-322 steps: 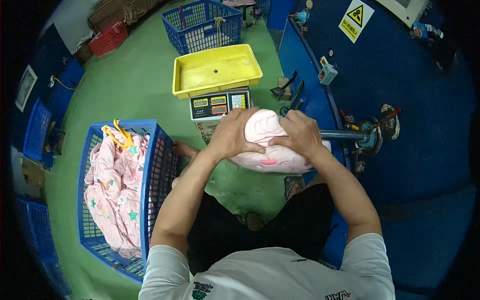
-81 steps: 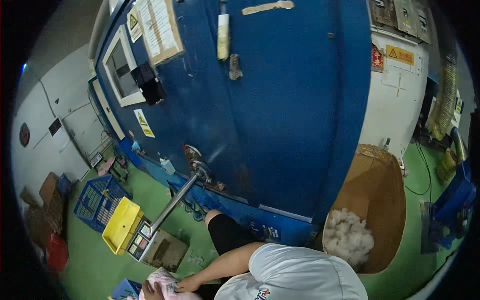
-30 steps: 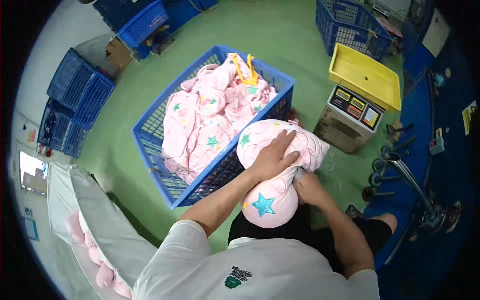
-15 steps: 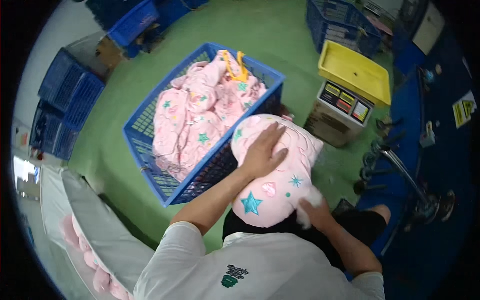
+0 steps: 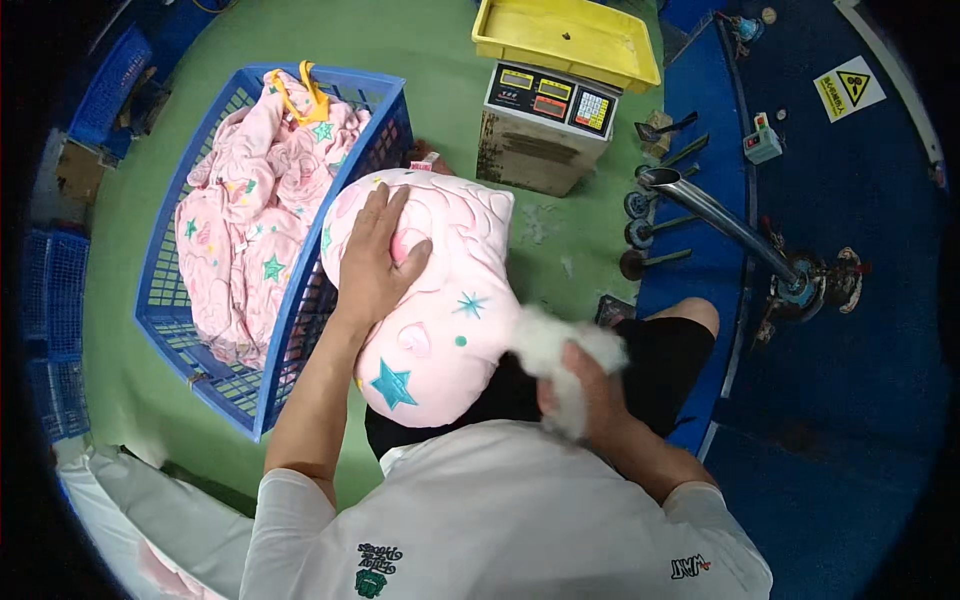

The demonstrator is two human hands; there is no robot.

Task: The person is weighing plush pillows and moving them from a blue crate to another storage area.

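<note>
A plump pink plush cushion (image 5: 450, 280) with teal stars and a shiny heart rests on my lap. Flat on its left part lies my left hand (image 5: 378, 265), fingers stretched out and thumb apart. At the cushion's right side, my right hand (image 5: 592, 395) grips a loose wad of white stuffing (image 5: 545, 340). That wad touches or overlaps the cushion's right edge; whether an opening is there cannot be seen. Motion blurs the right hand and the stuffing. Close by on the left stands a blue plastic basket (image 5: 277, 350) heaped with limp pink plush covers (image 5: 275, 205).
Ahead stands a weighing scale (image 5: 548, 125) bearing a yellow tray (image 5: 560, 42). On the right, a metal tube (image 5: 720, 215) juts from a blue machine (image 5: 850, 400) with a yellow warning sign (image 5: 850, 88). A pale grey cloth-sided container (image 5: 185, 505) is at lower left.
The view has swung right, so basket, scale and cushion appear farther left. More white stuffing shows in my right hand, which stands farther from the cushion's middle. My left hand stays on the cushion.
</note>
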